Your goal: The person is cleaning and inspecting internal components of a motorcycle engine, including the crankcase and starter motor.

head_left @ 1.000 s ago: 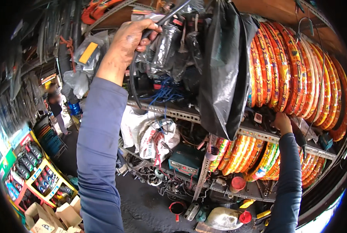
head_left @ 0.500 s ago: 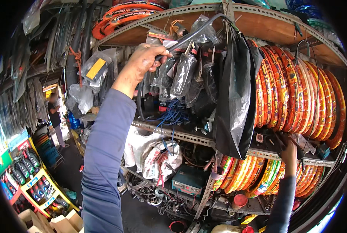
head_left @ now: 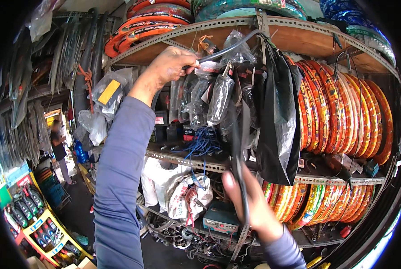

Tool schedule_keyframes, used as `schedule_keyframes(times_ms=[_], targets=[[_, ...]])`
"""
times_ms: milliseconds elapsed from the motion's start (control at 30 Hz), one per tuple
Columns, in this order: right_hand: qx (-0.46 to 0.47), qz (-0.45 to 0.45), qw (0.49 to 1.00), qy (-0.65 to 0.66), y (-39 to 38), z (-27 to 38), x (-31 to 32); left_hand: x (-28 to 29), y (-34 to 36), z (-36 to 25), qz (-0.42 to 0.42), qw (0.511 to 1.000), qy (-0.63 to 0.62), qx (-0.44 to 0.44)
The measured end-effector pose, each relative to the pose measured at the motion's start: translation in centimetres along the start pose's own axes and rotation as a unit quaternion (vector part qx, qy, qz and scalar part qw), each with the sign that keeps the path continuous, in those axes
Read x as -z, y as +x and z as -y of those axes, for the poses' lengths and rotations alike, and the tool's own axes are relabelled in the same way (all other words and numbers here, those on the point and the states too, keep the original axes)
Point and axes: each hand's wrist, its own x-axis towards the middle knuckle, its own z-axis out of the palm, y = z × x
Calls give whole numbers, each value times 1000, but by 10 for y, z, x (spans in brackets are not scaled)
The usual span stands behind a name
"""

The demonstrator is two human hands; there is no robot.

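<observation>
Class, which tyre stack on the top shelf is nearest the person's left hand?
The orange stack, at the left end of the top shelf, above the left hand; the teal stack and the mostly blue stack sit farther right.

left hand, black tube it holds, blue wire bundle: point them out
Left hand (head_left: 175, 64): head view, on its back.
Black tube (head_left: 226, 52): head view, upper stretch.
Blue wire bundle (head_left: 204, 142): head view, tangled middle.

Hose (head_left: 229, 50) before shelves (head_left: 308, 40), tires (head_left: 339, 110) right of hanging bag (head_left: 276, 125)
</observation>
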Motion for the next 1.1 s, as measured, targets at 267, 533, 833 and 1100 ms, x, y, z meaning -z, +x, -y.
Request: schedule_keyframes(times_ms=[267, 533, 833, 1100], targets=[[-5, -1, 999, -50, 155, 37, 8, 0, 6, -15, -22, 997, 51, -51], [19, 21, 991, -128, 193, 55, 4, 12, 8, -21, -14, 993, 106, -48], [322, -72, 855, -401, 200, 44, 2, 21, 17, -18, 13, 985, 138, -106], [403, -181, 831, -338, 180, -10, -17, 21, 2, 17, 22, 991, 105, -75]])
